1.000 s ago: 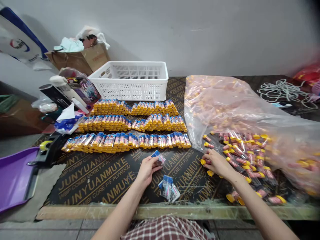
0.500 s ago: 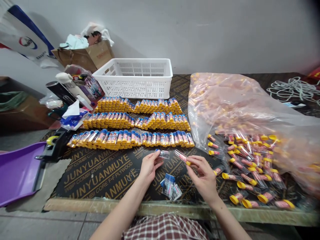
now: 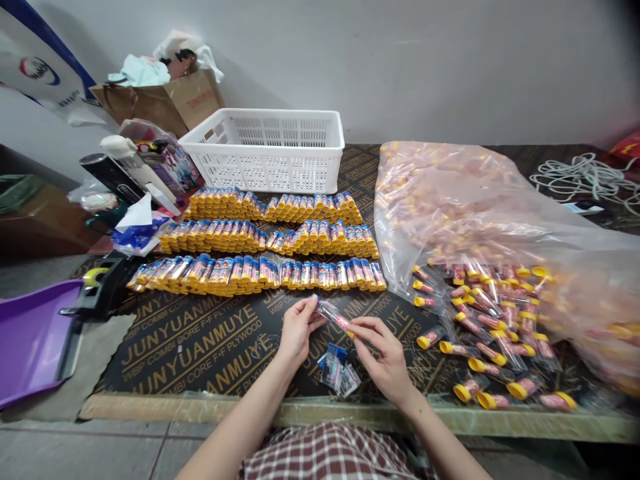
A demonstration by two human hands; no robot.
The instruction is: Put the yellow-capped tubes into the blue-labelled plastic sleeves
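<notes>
Above the front of the table, my left hand pinches the blue edge of a small clear plastic bag. My right hand grips the yellow end of a clear tube with a pink-red label. The tube's far end meets the bag close to my left fingers; how far it reaches inside is unclear. Below my hands lies a small pile of clear bags with blue edges. Beyond them stand rows of bagged tubes with yellow ends toward me and blue tops.
Loose yellow-ended tubes spill from a large clear sack on the right. A white basket stands behind the rows. At left are a tape dispenser, a purple dustpan and bottles. The wooden table edge runs in front.
My right hand has moved left with the tube, bringing it from apart to meeting the bag in my left hand. The view has shifted slightly.
</notes>
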